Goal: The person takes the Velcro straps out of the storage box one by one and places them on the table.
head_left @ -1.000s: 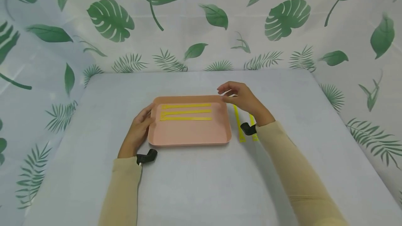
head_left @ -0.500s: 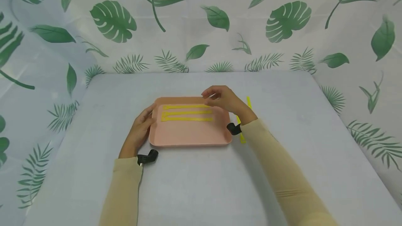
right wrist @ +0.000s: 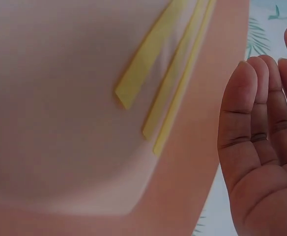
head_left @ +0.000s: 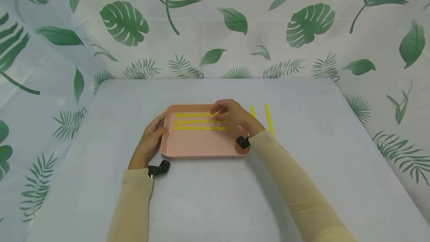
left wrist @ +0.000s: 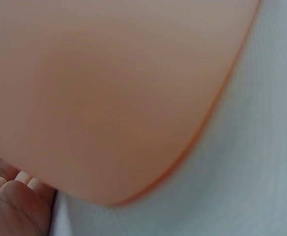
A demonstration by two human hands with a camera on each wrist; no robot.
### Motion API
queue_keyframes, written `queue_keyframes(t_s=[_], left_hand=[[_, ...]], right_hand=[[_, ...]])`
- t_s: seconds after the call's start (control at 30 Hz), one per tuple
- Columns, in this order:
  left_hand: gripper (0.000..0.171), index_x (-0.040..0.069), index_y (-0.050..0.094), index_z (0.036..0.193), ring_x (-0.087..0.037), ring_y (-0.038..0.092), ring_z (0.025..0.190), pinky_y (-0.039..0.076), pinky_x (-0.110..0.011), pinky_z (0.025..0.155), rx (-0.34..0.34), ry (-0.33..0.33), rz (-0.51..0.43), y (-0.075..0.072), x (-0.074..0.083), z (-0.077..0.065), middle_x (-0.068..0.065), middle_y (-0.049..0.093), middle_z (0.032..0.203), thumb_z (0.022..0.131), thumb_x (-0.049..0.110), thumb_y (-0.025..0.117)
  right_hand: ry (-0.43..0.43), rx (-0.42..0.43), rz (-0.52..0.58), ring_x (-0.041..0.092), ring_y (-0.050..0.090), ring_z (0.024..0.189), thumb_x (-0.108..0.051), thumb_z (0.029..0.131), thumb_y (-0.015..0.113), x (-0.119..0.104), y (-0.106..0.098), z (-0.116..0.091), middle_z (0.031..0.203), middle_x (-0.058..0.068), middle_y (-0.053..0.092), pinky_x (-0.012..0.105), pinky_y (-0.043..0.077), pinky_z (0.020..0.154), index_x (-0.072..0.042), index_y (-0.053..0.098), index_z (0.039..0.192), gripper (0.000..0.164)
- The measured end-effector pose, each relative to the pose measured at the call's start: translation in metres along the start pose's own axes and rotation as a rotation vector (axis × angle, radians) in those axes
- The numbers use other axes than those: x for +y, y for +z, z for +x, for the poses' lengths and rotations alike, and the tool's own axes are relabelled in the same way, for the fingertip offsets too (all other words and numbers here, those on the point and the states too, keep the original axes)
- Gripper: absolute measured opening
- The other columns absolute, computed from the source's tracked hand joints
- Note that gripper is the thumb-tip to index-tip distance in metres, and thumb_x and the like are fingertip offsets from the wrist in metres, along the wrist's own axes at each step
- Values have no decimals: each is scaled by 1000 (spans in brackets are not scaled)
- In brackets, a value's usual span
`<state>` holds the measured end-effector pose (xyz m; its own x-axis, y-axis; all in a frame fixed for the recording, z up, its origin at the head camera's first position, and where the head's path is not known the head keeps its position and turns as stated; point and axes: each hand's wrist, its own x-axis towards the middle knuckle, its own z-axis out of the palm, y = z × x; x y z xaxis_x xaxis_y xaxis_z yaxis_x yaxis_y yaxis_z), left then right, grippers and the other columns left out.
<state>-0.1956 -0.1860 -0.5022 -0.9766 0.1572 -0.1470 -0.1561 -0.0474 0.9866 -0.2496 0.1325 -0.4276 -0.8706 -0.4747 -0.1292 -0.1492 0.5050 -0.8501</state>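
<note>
A shallow pink tray lies on the white table. In it lie three flat yellow strips, side by side near the far rim, each with a wider end at the left; they look like cable ties. My left hand grips the tray's left side, thumb at the rim. My right hand hovers over the tray's far right part, fingers loosely bent, near the strips' right ends. In the right wrist view its fingers hold nothing, and the strips' narrow ends show beside them.
Two more yellow strips lie on the table right of the tray, partly hidden by my right wrist and sleeve. A leaf-print cloth rises behind and beside the table.
My right hand has moved left and toward me, from the tray's far right corner to over the strips. The left hand stays on the tray's side.
</note>
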Motion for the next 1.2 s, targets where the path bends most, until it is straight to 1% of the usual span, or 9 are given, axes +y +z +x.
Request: queue_keyframes(t_s=[0.17,0.23,0.4,0.47,0.67,0.77,0.9,1.03,1.2], left_hand=[[65,4,30,170,-27,26,164,29,-38,130,8,-1,3,-1,-1,0,-11,26,178,107,-2,46],[65,4,31,170,-27,27,163,30,-38,130,11,-2,3,-2,-1,0,-11,27,178,107,-2,47],[64,5,32,170,-27,27,163,29,-38,130,13,-4,-4,-2,-2,2,-10,27,178,107,-2,48],[64,4,32,170,-27,27,164,29,-39,130,14,0,-3,-2,-2,2,-10,26,178,107,-2,48],[65,2,31,169,-28,26,164,27,-41,131,5,12,-2,-3,-3,3,-11,26,178,107,-3,48],[65,2,31,169,-28,26,164,27,-41,131,2,15,-5,-3,-2,3,-12,26,178,107,-3,48],[65,1,30,169,-28,26,164,27,-41,131,-3,18,-12,-3,-2,3,-13,26,178,107,-4,47],[65,2,30,170,-27,26,164,27,-41,131,-4,15,-15,-4,-2,4,-12,26,178,107,-4,47],[65,2,30,170,-27,26,164,27,-40,131,-7,17,-22,-4,-1,3,-13,26,178,107,-5,46]], right_hand=[[65,-10,-68,23,71,114,-13,99,78,2,7,5,127,5,77,42,50,105,-9,75,130,31],[60,-28,-44,24,72,114,-10,100,76,3,10,8,127,7,76,40,52,104,-7,75,130,30],[25,-71,17,30,71,110,-2,99,74,6,18,13,125,17,75,31,58,91,3,72,126,27],[27,-74,4,29,70,109,-2,97,76,6,21,14,124,15,75,29,57,89,1,73,124,27],[-18,-90,-19,31,71,109,3,91,80,8,30,18,121,16,77,35,59,95,4,75,120,29],[-38,-90,-38,31,72,108,7,90,78,11,34,19,117,16,78,32,59,91,5,76,117,27],[-18,-89,-31,28,71,105,11,89,74,12,37,20,112,14,78,28,56,87,4,76,113,26],[-14,-91,-31,26,69,100,15,87,71,12,39,20,106,14,76,28,57,87,4,76,107,23],[-39,-89,-73,22,68,92,18,85,69,12,40,22,99,12,75,28,57,85,4,76,101,22]])
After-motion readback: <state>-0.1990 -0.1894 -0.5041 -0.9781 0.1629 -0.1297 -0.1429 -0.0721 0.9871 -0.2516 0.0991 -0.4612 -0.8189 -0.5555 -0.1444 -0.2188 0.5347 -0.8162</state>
